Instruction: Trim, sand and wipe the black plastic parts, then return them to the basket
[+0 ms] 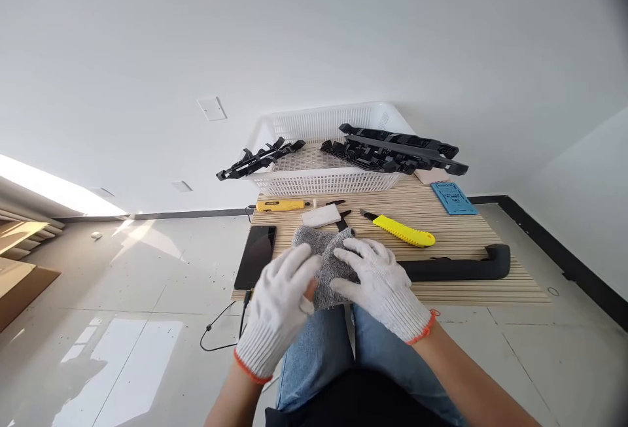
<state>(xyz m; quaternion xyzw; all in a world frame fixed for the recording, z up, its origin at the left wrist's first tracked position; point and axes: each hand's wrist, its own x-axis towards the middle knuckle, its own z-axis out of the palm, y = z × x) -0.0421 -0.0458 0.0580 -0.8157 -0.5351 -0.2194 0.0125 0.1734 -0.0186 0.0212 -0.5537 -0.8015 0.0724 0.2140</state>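
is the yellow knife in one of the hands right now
No, the yellow knife lies on the table beyond the right hand, and both that hand and the left hand rest on the grey cloth.

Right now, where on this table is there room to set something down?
Bare slats between the yellow knife, blue card and long black part, and along the table edge before that part. Crowded around the grey cloth.
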